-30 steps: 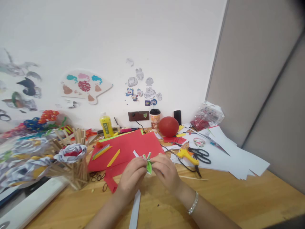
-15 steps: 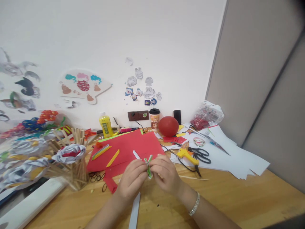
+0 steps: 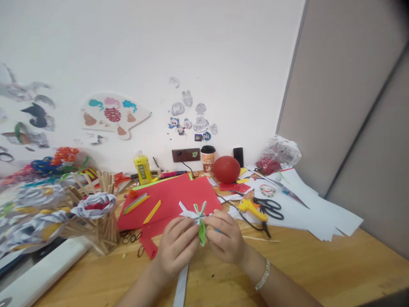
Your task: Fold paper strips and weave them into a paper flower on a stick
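At the left side of the counter (image 3: pixel 287 266) I can see a clear holder (image 3: pixel 104 239) packed with wooden sticks (image 3: pixel 108 181), a white-and-red paper flower (image 3: pixel 96 205) near its top. Against the wall stand a yellow bottle (image 3: pixel 142 169) and a cup (image 3: pixel 208 163); its black lid (image 3: pixel 208 149) hides whatever is inside. Over right, a clear bag (image 3: pixel 284 150) holds small items too blurred for me to name. My left grip (image 3: pixel 177 245) and right grip (image 3: pixel 226 236) are clamped on the folded paper (image 3: pixel 202 233), raised above the counter: its pinched middle sits between my fingertips, striped ends fanning up, the green petal pointing down.
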The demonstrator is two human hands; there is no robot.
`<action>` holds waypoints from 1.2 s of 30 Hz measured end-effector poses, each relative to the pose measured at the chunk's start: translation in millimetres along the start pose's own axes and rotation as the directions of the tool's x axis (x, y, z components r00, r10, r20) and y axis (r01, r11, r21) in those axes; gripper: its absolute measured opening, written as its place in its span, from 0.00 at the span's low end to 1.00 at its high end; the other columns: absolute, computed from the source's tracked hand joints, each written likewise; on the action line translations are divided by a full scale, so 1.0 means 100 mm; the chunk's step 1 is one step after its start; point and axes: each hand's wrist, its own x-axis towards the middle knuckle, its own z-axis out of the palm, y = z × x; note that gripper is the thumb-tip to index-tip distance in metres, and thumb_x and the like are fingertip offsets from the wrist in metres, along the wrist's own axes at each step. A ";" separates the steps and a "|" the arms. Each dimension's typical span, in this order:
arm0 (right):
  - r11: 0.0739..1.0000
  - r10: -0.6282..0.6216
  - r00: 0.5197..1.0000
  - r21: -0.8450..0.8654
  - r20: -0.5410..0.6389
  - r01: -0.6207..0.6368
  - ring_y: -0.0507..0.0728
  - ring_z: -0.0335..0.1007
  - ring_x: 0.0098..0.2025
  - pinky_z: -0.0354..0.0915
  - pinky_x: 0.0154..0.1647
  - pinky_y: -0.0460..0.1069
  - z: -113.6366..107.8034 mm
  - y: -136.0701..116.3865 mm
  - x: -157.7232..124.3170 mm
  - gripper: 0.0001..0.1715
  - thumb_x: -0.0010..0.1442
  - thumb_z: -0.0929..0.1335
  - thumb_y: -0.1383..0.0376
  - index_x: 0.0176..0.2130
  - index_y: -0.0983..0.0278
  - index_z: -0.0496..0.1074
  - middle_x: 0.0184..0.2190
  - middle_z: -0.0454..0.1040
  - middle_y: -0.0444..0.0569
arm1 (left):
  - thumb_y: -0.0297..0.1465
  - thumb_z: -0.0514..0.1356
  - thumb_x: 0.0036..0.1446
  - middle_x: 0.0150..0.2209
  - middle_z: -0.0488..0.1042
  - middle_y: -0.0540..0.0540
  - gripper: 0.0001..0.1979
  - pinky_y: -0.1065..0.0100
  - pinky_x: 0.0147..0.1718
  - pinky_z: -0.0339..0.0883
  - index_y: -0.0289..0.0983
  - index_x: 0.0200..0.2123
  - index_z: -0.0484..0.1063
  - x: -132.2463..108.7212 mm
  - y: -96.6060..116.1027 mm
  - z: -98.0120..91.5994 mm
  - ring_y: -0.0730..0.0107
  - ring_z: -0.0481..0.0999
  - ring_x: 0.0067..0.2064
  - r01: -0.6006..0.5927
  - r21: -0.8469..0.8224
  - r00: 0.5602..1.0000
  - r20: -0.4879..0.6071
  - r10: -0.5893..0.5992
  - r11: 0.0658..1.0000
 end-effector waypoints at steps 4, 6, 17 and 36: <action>0.999 -0.025 1.000 -0.042 -0.011 0.024 0.56 0.62 0.44 0.63 0.45 0.54 -0.02 -0.03 0.02 0.13 0.51 0.61 0.75 0.38 0.62 0.64 0.40 0.71 0.51 | 0.21 0.53 0.53 0.34 0.77 0.45 0.08 0.59 0.41 0.64 0.37 0.27 0.68 0.03 0.01 -0.03 0.63 0.69 0.46 -0.025 0.051 1.000 0.011 0.024 0.998; 0.999 -0.022 1.000 -0.050 -0.012 0.021 0.56 0.62 0.44 0.63 0.45 0.53 -0.02 -0.03 0.02 0.12 0.52 0.61 0.74 0.37 0.61 0.64 0.40 0.71 0.50 | 0.22 0.52 0.54 0.34 0.77 0.46 0.09 0.61 0.40 0.64 0.37 0.25 0.66 0.03 0.01 -0.03 0.64 0.69 0.46 -0.022 0.057 1.000 0.014 0.021 0.998; 0.881 0.365 0.882 0.195 0.297 -0.430 0.53 0.63 0.32 0.61 0.35 0.49 -0.08 0.14 0.20 0.06 0.52 0.66 0.63 0.29 0.62 0.65 0.27 0.69 0.44 | 0.28 0.55 0.53 0.28 0.67 0.47 0.05 0.72 0.29 0.65 0.36 0.25 0.65 0.19 -0.04 0.07 0.72 0.68 0.31 0.614 -0.350 0.787 0.339 -0.516 0.707; 0.377 0.748 0.471 0.285 0.467 -0.881 0.49 0.61 0.24 0.59 0.25 0.43 0.32 0.23 -0.12 0.06 0.45 0.68 0.68 0.21 0.65 0.65 0.20 0.66 0.40 | 0.36 0.56 0.48 0.21 0.66 0.53 0.09 0.72 0.25 0.58 0.35 0.24 0.65 -0.11 -0.13 0.38 0.73 0.65 0.24 0.947 -0.299 0.305 0.719 -0.625 0.119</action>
